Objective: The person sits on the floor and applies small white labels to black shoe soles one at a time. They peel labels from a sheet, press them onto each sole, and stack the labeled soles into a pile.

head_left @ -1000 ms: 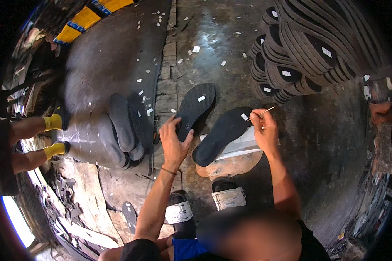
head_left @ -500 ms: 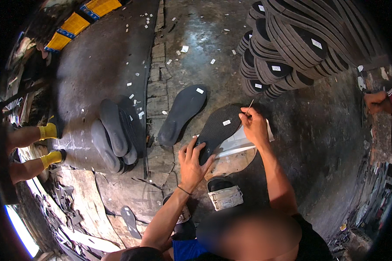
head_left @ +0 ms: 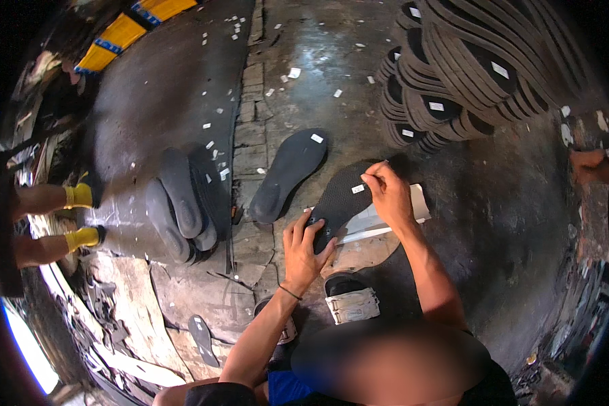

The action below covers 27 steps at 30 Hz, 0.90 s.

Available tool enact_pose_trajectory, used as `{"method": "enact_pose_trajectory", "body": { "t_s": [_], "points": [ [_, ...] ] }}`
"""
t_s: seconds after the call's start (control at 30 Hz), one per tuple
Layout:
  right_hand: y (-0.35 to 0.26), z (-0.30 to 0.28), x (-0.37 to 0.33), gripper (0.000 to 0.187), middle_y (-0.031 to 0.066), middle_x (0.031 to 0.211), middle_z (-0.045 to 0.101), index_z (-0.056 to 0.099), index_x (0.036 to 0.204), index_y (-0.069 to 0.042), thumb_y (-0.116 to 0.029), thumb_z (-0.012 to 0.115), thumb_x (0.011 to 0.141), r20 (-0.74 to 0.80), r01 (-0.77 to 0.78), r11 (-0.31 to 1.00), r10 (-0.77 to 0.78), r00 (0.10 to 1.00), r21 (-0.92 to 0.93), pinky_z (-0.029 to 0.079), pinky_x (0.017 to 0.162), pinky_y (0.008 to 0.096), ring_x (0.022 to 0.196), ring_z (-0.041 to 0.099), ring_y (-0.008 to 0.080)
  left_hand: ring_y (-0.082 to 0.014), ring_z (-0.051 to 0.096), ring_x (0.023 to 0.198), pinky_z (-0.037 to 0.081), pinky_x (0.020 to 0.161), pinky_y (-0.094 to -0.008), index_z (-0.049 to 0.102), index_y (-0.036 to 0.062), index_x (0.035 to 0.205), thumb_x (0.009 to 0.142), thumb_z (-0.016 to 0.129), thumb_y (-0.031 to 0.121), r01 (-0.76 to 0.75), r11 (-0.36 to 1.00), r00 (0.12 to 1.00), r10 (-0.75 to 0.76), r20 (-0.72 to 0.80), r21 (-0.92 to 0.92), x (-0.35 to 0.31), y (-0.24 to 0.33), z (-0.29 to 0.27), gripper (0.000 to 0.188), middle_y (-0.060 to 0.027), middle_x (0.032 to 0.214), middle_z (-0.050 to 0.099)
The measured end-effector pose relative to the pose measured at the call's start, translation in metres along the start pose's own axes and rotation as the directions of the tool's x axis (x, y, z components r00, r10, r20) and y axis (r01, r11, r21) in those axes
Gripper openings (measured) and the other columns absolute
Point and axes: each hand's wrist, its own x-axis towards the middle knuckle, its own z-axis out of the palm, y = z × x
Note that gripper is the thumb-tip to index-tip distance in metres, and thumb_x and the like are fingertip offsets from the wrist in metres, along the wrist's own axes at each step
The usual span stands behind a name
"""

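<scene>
1. Right hand point(head_left: 391, 195) shifted left over sole point(head_left: 338, 195) since last frame; fingertips pinched, can't tell on what
2. Left hand point(head_left: 302, 246) grips sole's heel
3. Sole between hands, axis lower-left to upper-right; label point(head_left: 358, 189) nearer right hand

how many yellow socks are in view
2: the upper yellow sock at the far left, and the lower yellow sock just below it in the picture. Others could be hidden in the dark left edge.

Dim light, pale glare on the floor point(head_left: 320, 59), dark curved fisheye rim
</scene>
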Motion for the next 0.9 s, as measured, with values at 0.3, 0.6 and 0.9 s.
{"method": "enact_pose_trajectory", "body": {
  "t_s": [0.3, 0.6, 0.9],
  "points": [
    [-0.029, 0.066, -0.026, 0.013, 0.0136, 0.085, 0.075, 0.068, 0.100, 0.001, -0.011, 0.070, 0.099, 0.298, 0.364, 0.931, -0.349, 0.888, 0.005, 0.053, 0.062, 0.0323, 0.071, 0.070, 0.0166, -0.0416, 0.053, 0.124, 0.044, 0.104, -0.0519, 0.054, 0.0033, 0.118, 0.075, 0.092, 0.021, -0.015, 0.993, 1.000, 0.012, -0.025, -0.113, -0.002, -0.009, 0.005, 0.060, -0.0217, 0.141, 0.053],
    [-0.023, 0.032, -0.056, 0.009, 0.0040, 0.086, 0.072, 0.070, 0.097, -0.002, -0.011, 0.073, 0.097, 0.407, 0.089, 0.994, -0.056, 0.912, -0.063, 0.049, 0.064, 0.0283, 0.075, 0.064, 0.0082, -0.0415, 0.055, 0.123, 0.045, 0.103, -0.0501, 0.058, 0.0021, 0.118, 0.074, 0.090, 0.017, 0.050, 0.987, 0.999, -0.052, -0.007, -0.150, -0.002, -0.001, 0.001, 0.057, -0.0235, 0.141, 0.054],
    [0.004, -0.019, -0.029, 0.020, 0.0075, 0.098, 0.074, 0.068, 0.117, -0.002, -0.018, 0.064, 0.105, -0.127, 0.021, 0.999, -0.017, 0.992, 0.030, 0.055, 0.076, 0.0302, 0.086, 0.071, 0.0146, -0.0404, 0.052, 0.127, 0.040, 0.108, -0.0510, 0.061, 0.0013, 0.123, 0.082, 0.084, 0.018, 0.048, 0.998, 0.983, -0.039, -0.178, 0.046, 0.051, -0.020, -0.051, 0.051, -0.0231, 0.140, 0.056]
  ]
}}
